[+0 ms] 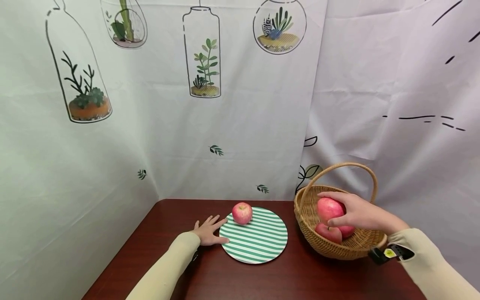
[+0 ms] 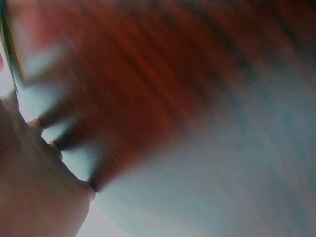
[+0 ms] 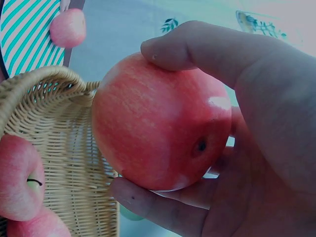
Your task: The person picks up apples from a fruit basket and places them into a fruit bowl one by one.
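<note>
My right hand [image 1: 356, 211] grips a red apple [image 1: 329, 209] over the wicker basket [image 1: 311, 237]. In the right wrist view the thumb and fingers wrap around this apple [image 3: 163, 123], its dark blossom end showing. Two more apples lie in the basket, one [image 1: 328, 233] with its stem up and another [image 1: 346, 231] partly hidden by the hand. My left hand [image 1: 207, 231] lies flat with spread fingers at the left edge of a round green-and-white striped mat [image 1: 258, 239]. Near the mat's back left edge sits a single apple [image 1: 242, 213].
The dark red-brown table [image 1: 225, 279] runs back to a white curtain [image 1: 240, 125] printed with plants in glass jars. The basket's tall arched handle [image 1: 346, 164] rises behind the right hand. A black band with a small device [image 1: 390, 253] is on the right wrist.
</note>
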